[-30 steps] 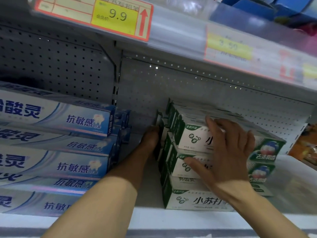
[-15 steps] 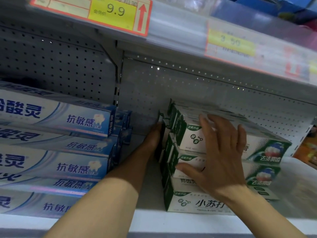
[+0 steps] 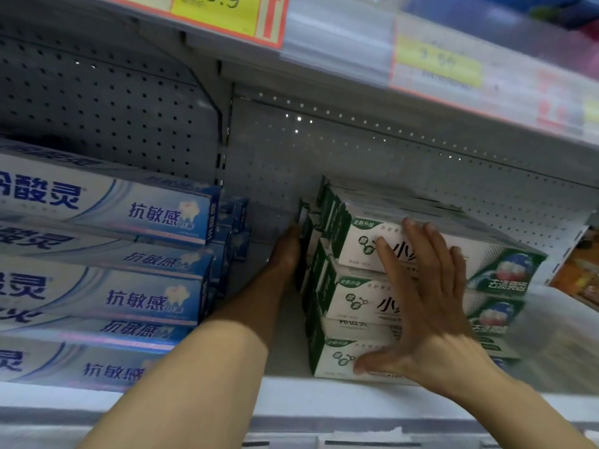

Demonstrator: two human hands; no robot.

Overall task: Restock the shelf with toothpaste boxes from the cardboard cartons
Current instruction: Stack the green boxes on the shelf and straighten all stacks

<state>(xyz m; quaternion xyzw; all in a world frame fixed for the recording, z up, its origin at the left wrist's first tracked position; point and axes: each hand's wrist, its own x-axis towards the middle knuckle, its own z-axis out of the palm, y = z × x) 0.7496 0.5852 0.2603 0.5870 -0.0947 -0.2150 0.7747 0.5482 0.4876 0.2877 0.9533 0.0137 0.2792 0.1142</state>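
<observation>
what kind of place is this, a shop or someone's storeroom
Most likely a shop aisle, such as a supermarket or drugstore. Yellow price tags sit in the rail of the shelf above, the back wall is perforated metal shelving, and stacked green toothpaste boxes and blue toothpaste boxes face outward.

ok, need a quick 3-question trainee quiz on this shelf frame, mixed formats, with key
1. True or false: the right hand is lifting one green-and-white toothpaste box clear of the stack.
2. Multiple choice: where is the left hand? A) on the blue toothpaste boxes; B) in the gap between the two stacks, against the left end of the green-and-white stack; C) on the yellow price tag.
3. Fill in: the right hand's fingers lie ____ across the front faces of the stacked boxes.

Key: 1 false, it presses flat on the front of the stack; 2 B; 3 spread.
</observation>
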